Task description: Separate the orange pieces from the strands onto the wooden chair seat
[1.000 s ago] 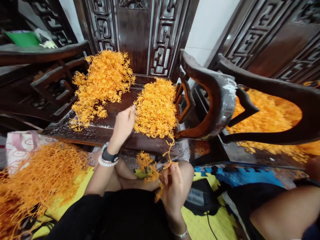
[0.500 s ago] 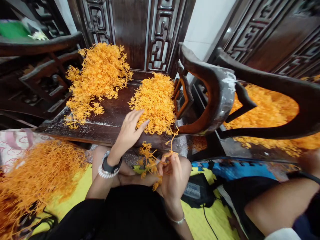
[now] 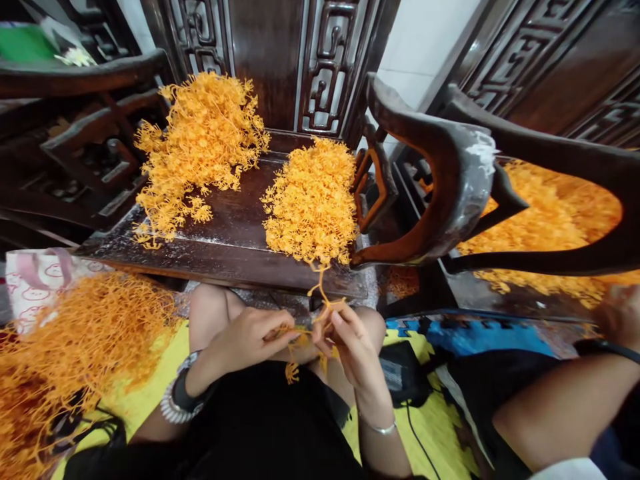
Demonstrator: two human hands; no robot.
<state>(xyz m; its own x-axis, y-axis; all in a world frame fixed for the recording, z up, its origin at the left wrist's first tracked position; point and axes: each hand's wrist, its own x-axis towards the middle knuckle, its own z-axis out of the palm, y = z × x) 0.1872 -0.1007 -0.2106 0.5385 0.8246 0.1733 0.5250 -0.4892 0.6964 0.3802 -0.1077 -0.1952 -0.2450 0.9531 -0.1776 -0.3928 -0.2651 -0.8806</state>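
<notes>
In front of my lap, my right hand (image 3: pixel 354 343) pinches an orange branching stem (image 3: pixel 319 285), whose thin prongs stick up above the fingers. My left hand (image 3: pixel 263 339) is close beside it on the left, thumb and fingers pressed together on part of the orange strands. Small orange flower heads (image 3: pixel 292 372) dangle below and between my hands. Just beyond, a dense pile of orange flower heads (image 3: pixel 313 200) rests on the dark wooden seat (image 3: pixel 230 217). A taller pile of orange sprigs (image 3: pixel 207 133) lies to its left.
Bare orange stems (image 3: pixel 95 333) form a big heap at the left, by a patterned cloth bag (image 3: pixel 35 287). A curved wooden armrest (image 3: pixel 450 180) rises at the right. Beyond it are more orange pieces (image 3: pixel 550 213) and another person's leg (image 3: pixel 565 400). A black object (image 3: pixel 403 373) lies on the yellow mat.
My left hand has come back from the pile on the seat to the strands at my right hand, and its fingers have closed. My right hand keeps hold of the stem.
</notes>
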